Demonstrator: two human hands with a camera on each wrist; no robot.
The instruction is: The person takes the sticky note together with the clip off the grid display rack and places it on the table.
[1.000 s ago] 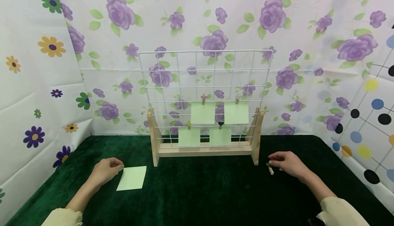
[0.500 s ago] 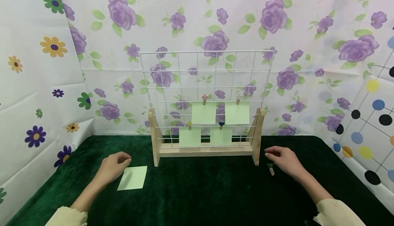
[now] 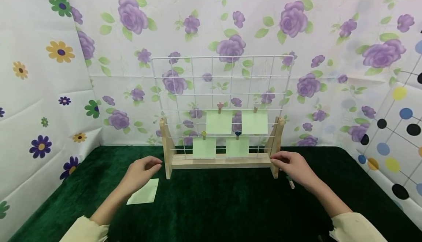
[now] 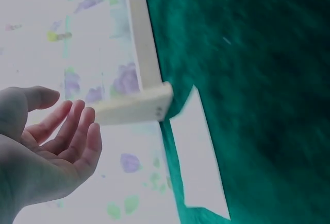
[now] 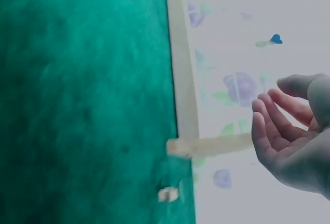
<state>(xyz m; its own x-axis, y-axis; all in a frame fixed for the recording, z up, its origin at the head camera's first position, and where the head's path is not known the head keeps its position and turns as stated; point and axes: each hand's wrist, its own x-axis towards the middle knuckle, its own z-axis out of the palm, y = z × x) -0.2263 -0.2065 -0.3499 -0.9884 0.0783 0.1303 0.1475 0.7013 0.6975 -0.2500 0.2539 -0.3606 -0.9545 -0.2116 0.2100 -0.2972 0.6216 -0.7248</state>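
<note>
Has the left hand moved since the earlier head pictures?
Yes. In the head view, the left hand has moved rightward and slightly up, closer to the left wooden rack leg.

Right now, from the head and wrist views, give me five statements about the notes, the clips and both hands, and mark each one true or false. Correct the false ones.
1. Four pale green notes hang clipped to the wire grid. True.
2. The left hand pinches the loose note. False: the left hand holds nothing, and the loose note lies on the green cloth.
3. The blue-topped clip is on a note in the lower row. True.
4. The right hand grips the loose clip. False: its fingers hold nothing, and the loose clip lies on the cloth.
5. The pink-topped clip is on a note in the upper row. True.
</note>
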